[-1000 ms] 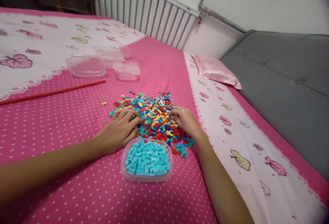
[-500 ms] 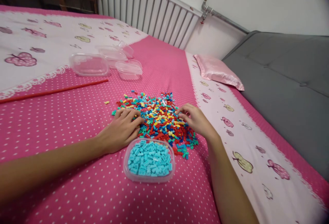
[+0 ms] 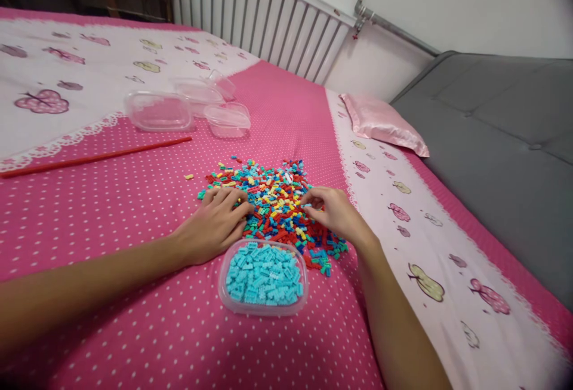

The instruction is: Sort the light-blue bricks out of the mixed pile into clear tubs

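Your left hand and right hand flank the bricks heaped on the bed, fingers curled (whether pinching any, I can't tell); the box sits nearer you, probably for short reach.

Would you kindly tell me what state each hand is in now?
Left hand: partly curled at the bricks; whether it holds any cannot be told.
Right hand: half curled over the bricks; its hold cannot be told.
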The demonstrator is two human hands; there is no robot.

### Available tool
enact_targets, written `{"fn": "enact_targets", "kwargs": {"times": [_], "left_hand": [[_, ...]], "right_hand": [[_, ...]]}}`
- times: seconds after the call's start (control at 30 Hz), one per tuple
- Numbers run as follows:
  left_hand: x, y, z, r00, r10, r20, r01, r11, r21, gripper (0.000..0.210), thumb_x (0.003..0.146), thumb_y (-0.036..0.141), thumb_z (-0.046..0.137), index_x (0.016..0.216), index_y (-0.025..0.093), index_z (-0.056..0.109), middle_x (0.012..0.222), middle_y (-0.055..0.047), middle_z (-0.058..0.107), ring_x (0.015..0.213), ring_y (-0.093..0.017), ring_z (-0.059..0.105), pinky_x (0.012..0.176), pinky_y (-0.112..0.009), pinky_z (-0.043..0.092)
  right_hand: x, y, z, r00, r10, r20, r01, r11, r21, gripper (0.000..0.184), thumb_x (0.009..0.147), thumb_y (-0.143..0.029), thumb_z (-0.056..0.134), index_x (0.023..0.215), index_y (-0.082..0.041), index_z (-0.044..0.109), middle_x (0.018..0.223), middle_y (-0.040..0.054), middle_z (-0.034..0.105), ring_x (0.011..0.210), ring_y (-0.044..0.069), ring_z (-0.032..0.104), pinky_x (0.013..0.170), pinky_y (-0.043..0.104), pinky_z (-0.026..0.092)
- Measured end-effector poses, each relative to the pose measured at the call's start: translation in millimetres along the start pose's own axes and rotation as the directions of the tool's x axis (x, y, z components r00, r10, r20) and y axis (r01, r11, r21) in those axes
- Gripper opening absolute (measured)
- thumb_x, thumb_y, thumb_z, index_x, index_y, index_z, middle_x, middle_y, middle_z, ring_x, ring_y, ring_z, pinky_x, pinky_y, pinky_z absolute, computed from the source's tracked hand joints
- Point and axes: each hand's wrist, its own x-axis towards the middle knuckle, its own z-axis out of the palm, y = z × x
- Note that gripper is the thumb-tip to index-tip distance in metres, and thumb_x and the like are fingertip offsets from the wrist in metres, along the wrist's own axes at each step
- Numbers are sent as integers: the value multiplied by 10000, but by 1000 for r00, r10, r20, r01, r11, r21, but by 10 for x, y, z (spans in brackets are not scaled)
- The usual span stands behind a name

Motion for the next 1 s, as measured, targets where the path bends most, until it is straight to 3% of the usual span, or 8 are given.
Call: {"fn": "enact_targets", "kwargs": {"times": [0.13, 0.23, 0.37, 0.57, 0.77, 0.9, 1.0], "left_hand": [[-1, 18, -6, 1000, -15, -9, 15, 1000, -23, 237, 1003, 287, 410, 1078, 192, 613, 1138, -108, 584, 1068, -295, 481, 934, -472, 335], [-4, 32, -11, 1000, -12, -10, 11, 999, -30, 223, 1000, 282, 418, 1069, 193, 610, 1121, -103, 584, 1085, -292, 477, 949, -470, 335], [-8, 40, -16, 1000, 3, -14, -3, 1000, -8, 213, 997, 274, 425, 1082, 191, 603, 1123, -109, 581, 1098, -294, 467, 966, -475, 331], [-10, 43, -13, 1000, -8, -8, 8, 1000, -22, 213, 984, 267, 440, 1084, 186, 610, 1125, -106, 578, 1086, -297, 474, 958, -479, 336], [-11, 40, -8, 1000, -3, -6, 3, 1000, -4, 208, 988, 264, 437, 1078, 183, 607, 1117, -108, 576, 1087, -299, 474, 956, -482, 331], [-12, 41, -10, 1000, 12, -5, -12, 1000, 25, 213, 998, 265, 422, 1083, 177, 596, 1116, -114, 577, 1079, -299, 469, 942, -478, 331], [-11, 42, -15, 1000, 19, -6, -19, 999, 40, 216, 1005, 274, 418, 1083, 174, 592, 1128, -118, 578, 1083, -301, 468, 930, -473, 332]], "right_hand": [[-108, -314, -144, 1000, -16, -11, 18, 990, 140, 77, 856, -178, 651, 914, -178, 701, 843, 32, 730, 763, 156, 676, 728, 281, 533], [-231, -657, -180, 983, -142, 117, 106, 956, 273, 70, 862, -172, 664, 902, -204, 711, 881, 15, 736, 792, 137, 677, 714, 246, 526], [-312, -907, -114, 934, -251, 254, 174, 941, 289, 108, 866, -126, 666, 919, -214, 700, 925, -2, 728, 823, 127, 662, 739, 245, 506], [-276, -849, -124, 916, -276, 292, 179, 931, 317, 91, 886, -142, 653, 934, -215, 682, 947, 8, 731, 877, 146, 667, 798, 268, 509], [-303, -772, -262, 889, -266, 374, 185, 953, 238, 112, 888, -122, 643, 925, -214, 695, 887, 3, 717, 789, 129, 639, 712, 247, 491], [-332, -747, -293, 854, -280, 439, 208, 956, 206, 124, 906, -133, 658, 959, -224, 722, 937, 6, 735, 868, 137, 664, 790, 259, 489], [-339, -737, -305, 853, -283, 438, 220, 957, 189, 135, 942, -176, 640, 1001, -234, 746, 978, 19, 731, 913, 146, 667, 822, 269, 488]]}}
